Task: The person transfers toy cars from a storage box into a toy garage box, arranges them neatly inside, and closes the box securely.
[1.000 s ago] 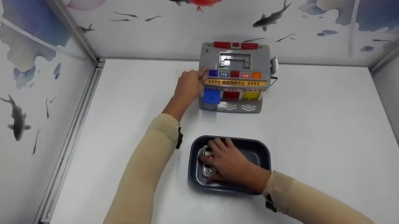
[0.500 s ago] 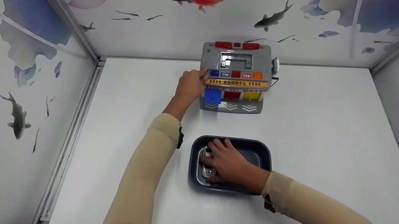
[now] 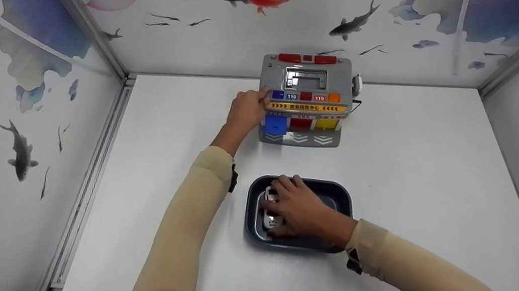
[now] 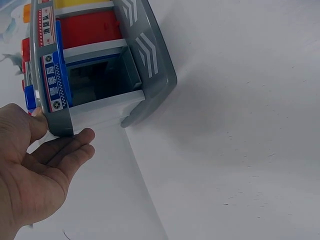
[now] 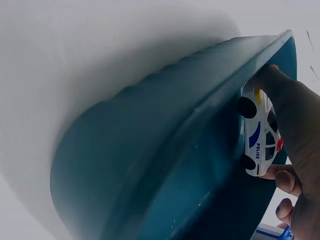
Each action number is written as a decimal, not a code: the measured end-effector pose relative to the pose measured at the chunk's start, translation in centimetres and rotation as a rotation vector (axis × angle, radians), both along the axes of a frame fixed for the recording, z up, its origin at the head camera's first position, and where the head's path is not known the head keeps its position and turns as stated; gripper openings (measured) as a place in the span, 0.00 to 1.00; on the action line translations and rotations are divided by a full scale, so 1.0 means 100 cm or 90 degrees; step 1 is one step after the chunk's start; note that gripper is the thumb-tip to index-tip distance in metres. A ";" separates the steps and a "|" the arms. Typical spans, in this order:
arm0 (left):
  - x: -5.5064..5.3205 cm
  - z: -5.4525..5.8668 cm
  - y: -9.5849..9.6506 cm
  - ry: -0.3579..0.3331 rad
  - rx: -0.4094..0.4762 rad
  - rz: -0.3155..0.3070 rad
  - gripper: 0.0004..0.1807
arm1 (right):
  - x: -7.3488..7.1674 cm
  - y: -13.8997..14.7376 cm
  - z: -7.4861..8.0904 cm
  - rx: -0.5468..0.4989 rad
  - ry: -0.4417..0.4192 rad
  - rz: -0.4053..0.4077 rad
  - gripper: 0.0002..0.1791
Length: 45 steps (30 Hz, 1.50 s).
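Observation:
A grey toy garage [image 3: 277, 74] stands against the back wall of the table. At its front left roof corner, my left hand [image 3: 248, 108] grips the edge, the thumb beside the blue button [image 4: 30, 98] and the fingers under the roof. The blue door [image 3: 276, 125] is swung up and out, showing a dark bay [image 4: 92, 80]; the red door [image 4: 92, 29] is down. Inside a dark blue basin [image 3: 352, 204], my right hand [image 3: 298, 209] holds a white toy police car [image 5: 259, 137] by its two ends. Whether the wheels touch the basin floor, I cannot tell.
The basin stands on the white table [image 3: 411, 187], a short way in front of the garage. Walls printed with fish enclose the table at the back and sides. A crank-like black piece [image 3: 356, 106] sticks out at the garage's right side.
My right hand has shifted a little with the car, and the right forearm has moved slightly right. The left hand stays at the garage corner.

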<state>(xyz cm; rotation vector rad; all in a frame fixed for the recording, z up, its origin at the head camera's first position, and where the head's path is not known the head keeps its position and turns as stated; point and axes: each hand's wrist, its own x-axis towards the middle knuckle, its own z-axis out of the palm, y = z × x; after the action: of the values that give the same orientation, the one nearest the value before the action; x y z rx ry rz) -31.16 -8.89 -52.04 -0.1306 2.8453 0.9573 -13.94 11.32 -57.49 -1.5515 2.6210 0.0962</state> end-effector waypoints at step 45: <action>-0.002 -0.001 -0.002 0.010 0.004 -0.006 0.25 | -0.052 0.036 0.039 -0.114 -0.023 -0.082 0.40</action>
<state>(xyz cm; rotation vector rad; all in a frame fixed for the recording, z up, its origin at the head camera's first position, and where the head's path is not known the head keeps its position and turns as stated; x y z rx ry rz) -31.33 -9.05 -52.16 -0.1105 2.8541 0.9704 -19.18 14.92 -53.55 -1.4121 2.7577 -0.1788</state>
